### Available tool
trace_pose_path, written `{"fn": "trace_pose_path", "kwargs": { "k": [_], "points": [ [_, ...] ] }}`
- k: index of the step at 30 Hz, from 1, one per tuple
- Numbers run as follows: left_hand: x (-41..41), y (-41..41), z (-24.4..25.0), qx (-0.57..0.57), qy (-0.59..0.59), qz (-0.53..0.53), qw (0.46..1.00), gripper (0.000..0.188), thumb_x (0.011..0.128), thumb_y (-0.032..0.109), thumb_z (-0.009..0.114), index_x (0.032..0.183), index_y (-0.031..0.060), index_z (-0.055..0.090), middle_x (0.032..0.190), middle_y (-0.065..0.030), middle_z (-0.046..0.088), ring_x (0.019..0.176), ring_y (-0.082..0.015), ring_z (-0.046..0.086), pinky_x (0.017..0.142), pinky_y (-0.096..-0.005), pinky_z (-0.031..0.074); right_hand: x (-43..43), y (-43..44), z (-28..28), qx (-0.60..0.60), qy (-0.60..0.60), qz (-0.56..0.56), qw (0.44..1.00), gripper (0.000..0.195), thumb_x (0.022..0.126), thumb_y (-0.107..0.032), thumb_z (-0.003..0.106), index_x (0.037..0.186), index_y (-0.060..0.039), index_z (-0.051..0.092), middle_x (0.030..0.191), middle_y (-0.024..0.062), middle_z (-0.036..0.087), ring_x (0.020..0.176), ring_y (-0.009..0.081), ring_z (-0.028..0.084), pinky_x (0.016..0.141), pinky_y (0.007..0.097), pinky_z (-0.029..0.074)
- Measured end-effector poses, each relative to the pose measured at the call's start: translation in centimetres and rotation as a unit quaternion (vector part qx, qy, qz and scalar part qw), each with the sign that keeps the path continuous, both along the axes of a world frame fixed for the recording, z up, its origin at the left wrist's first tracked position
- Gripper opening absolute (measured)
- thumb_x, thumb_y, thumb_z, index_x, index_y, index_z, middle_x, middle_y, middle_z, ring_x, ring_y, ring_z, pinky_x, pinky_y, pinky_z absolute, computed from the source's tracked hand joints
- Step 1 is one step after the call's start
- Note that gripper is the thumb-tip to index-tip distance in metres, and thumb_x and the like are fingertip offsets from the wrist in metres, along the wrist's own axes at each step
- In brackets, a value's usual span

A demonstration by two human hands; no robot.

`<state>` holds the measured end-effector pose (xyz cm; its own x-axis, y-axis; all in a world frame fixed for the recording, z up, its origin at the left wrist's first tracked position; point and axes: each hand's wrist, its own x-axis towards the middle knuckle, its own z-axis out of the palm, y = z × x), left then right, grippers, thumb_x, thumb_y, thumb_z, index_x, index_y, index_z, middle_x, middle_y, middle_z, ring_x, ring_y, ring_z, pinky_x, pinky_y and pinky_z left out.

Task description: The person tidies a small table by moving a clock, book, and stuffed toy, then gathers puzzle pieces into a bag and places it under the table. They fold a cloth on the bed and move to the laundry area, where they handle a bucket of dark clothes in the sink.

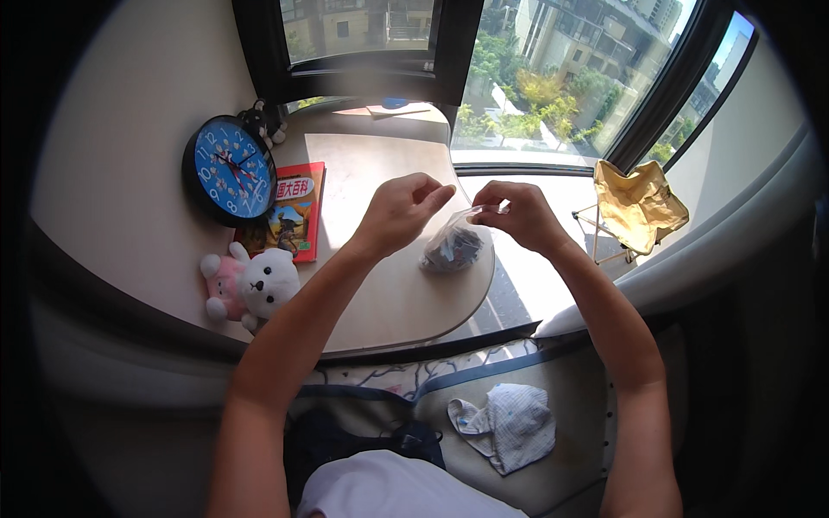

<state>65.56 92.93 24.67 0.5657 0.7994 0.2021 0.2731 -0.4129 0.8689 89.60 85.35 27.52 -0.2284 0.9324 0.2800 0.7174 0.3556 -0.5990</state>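
A clear plastic bag (453, 246) with dark contents rests near the rounded right end of the pale tabletop (382, 304). What the contents are is too unclear to name. My right hand (518, 213) pinches the bag's gathered top between thumb and fingers. Just left of the bag's mouth is my left hand (405, 210), its fingers curled and its thumb stretched toward the bag. Nothing shows in it, but its inner side is partly hidden.
A blue-faced clock (223, 158) leans at the left beside a red book (304, 226). Below lies a white-and-pink plush toy (259, 281); a dark plush (265, 126) sits behind. A tan folding stool (638, 204) stands right, near the window. A cloth (518, 424) lies before me.
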Motion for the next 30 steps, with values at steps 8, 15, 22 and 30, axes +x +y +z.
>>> {"fn": "trace_pose_path", "kwargs": {
  "k": [8, 15, 22, 30],
  "points": [
    [0.0, -2.4, -2.7, 0.059, -0.099, 0.003, 0.993, 0.035, 0.087, 0.024, 0.086, 0.11, -0.0001, 0.075, 0.099, -0.0104, 0.077, 0.094, -0.0176, 0.073, 0.088, -0.0333, 0.058, -0.4, 0.0, -0.8, 0.035, 0.062, -0.072, 0.995, 0.015, 0.088, -0.01, 0.083, 0.095, -0.0002, 0.074, 0.083, 0.0108, 0.075, 0.076, 0.0168, 0.071, 0.073, 0.0314, 0.058],
    [0.1, -1.4, -3.0, 0.021, -0.129, 0.029, 0.991, 0.016, 0.094, 0.013, 0.079, 0.103, 0.0005, 0.077, 0.086, -0.0072, 0.077, 0.083, -0.0128, 0.072, 0.076, -0.0255, 0.057, 0.8, -1.3, -0.4, 0.079, -0.033, 0.039, 0.996, 0.014, 0.09, -0.013, 0.08, 0.099, -0.0039, 0.073, 0.091, 0.0077, 0.072, 0.081, 0.0214, 0.073, 0.074, 0.0328, 0.06],
    [0.0, -1.1, -4.0, 0.074, -0.136, -0.011, 0.988, 0.017, 0.091, 0.012, 0.082, 0.103, 0.0007, 0.076, 0.093, -0.006, 0.077, 0.087, -0.0119, 0.071, 0.089, -0.0299, 0.06, 2.2, -1.0, -2.7, 0.075, -0.019, 0.032, 0.996, 0.015, 0.092, -0.013, 0.079, 0.103, -0.0061, 0.072, 0.093, 0.0075, 0.073, 0.084, 0.021, 0.074, 0.072, 0.0323, 0.059],
    [-0.8, -0.7, -6.0, -0.07, -0.167, -0.04, 0.983, 0.014, 0.095, 0.012, 0.078, 0.099, -0.0009, 0.075, 0.091, -0.0058, 0.075, 0.086, -0.0111, 0.07, 0.085, -0.0277, 0.059, 2.5, -2.4, -5.4, 0.042, 0.133, -0.029, 0.99, 0.014, 0.093, -0.012, 0.079, 0.104, -0.0041, 0.075, 0.096, 0.0064, 0.076, 0.088, 0.0161, 0.073, 0.075, 0.0307, 0.061]
  ]
}}
